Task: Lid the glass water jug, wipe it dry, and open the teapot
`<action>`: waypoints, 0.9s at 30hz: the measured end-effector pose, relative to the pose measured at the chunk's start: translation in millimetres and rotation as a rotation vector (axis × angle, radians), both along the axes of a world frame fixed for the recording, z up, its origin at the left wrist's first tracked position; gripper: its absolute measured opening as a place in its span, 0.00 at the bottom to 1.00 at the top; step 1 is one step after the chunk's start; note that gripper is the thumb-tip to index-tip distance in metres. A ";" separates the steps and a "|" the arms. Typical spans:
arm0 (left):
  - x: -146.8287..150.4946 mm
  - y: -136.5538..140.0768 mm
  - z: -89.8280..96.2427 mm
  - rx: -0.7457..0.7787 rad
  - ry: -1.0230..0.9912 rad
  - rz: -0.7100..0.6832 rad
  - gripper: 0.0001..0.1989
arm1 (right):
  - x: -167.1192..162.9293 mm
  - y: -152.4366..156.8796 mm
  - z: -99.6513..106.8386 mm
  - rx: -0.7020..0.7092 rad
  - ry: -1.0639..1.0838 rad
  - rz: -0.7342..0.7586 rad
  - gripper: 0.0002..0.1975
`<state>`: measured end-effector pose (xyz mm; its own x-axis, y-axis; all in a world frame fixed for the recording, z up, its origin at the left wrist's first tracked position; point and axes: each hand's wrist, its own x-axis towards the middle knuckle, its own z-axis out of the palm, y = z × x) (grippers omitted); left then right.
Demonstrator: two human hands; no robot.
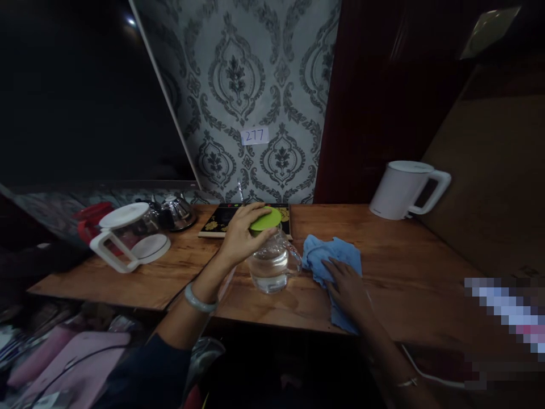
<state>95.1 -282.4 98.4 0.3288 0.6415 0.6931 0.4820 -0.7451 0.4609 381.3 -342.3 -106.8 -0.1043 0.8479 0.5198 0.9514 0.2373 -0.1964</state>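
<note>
A clear pitcher (269, 270) with water in it stands upright near the front of the wooden counter, its handle to the right. My left hand (244, 236) is closed around the edge of the round green lid (269, 218) at the pitcher's top. To the right of the pitcher lies a crumpled blue cloth (317, 253). My right hand (344, 281) grips the cloth from above, fingers bent over it, and part of the cloth reaches the counter's front edge.
Behind the pitcher is a black induction cooktop (219, 221) with gold flowers. A white-handled glass pot (128, 233), a red item (91, 218) and a metal kettle (176, 211) stand left on the counter (404, 272). A white electric kettle (400, 190) stands at right.
</note>
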 end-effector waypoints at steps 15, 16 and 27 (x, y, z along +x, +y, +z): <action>-3.6 5.4 -2.2 -0.169 -0.182 -0.191 0.21 | 0.4 -0.6 -0.8 0.010 -0.011 -0.006 0.22; -4.4 6.7 -2.4 -0.184 -0.210 -0.183 0.21 | 0.8 -0.3 -1.5 0.012 -0.012 -0.007 0.22; 5.9 12.1 -16.8 -0.494 -0.552 -0.156 0.18 | 0.8 -1.0 -1.6 -0.012 0.007 -0.005 0.22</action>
<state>101.0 -270.2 81.6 0.1296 0.8947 0.4274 -0.0097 -0.4299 0.9028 382.1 -343.3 -108.4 -0.0960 0.8548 0.5100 0.9511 0.2299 -0.2062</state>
